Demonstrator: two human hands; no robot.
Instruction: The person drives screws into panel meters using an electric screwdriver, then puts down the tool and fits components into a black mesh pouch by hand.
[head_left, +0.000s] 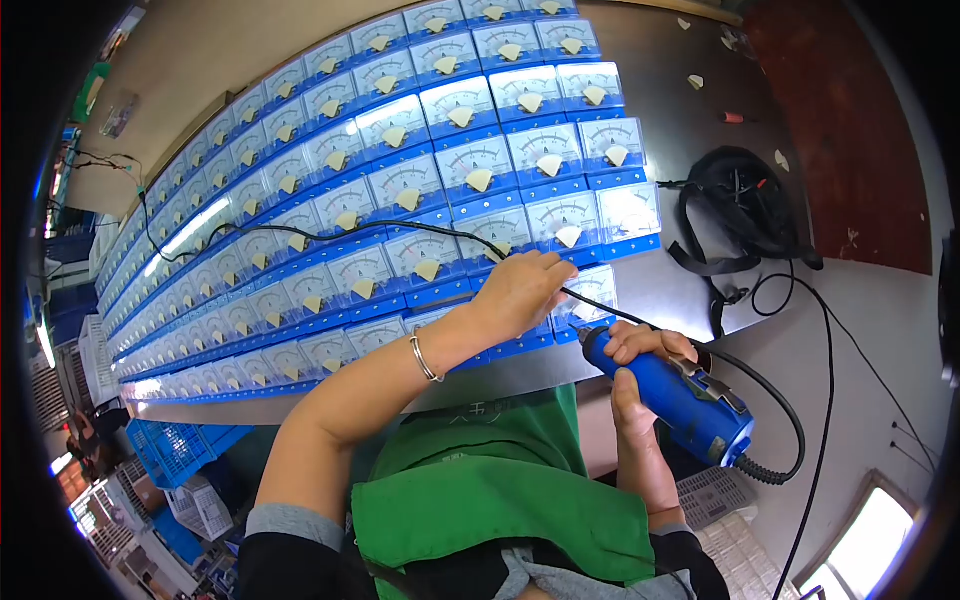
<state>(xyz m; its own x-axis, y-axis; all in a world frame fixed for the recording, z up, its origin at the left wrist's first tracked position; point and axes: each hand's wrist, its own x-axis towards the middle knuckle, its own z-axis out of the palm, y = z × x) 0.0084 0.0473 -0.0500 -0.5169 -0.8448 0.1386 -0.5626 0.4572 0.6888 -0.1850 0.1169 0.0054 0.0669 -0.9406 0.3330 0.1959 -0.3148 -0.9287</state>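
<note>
My left hand (522,292), a metal bangle on its wrist, is over the near right part of the rows of panel meters. Its fingers are curled together, and what they hold, if anything, is hidden. A black cord (385,226) runs across the meters, passes behind this hand and comes out beside it. My right hand (640,375) grips a blue electric screwdriver (690,405), its tip pointing up and left towards a panel meter (590,295) at the near edge. The meters have blue bases, clear covers and mostly a pale fan-shaped piece on the dial.
Long rows of panel meters (330,155) cover much of the metal table (690,110). A black bag (740,205) with straps lies to the right, near a small red-handled tool (735,118). Blue crates (170,450) stand below the table's left end.
</note>
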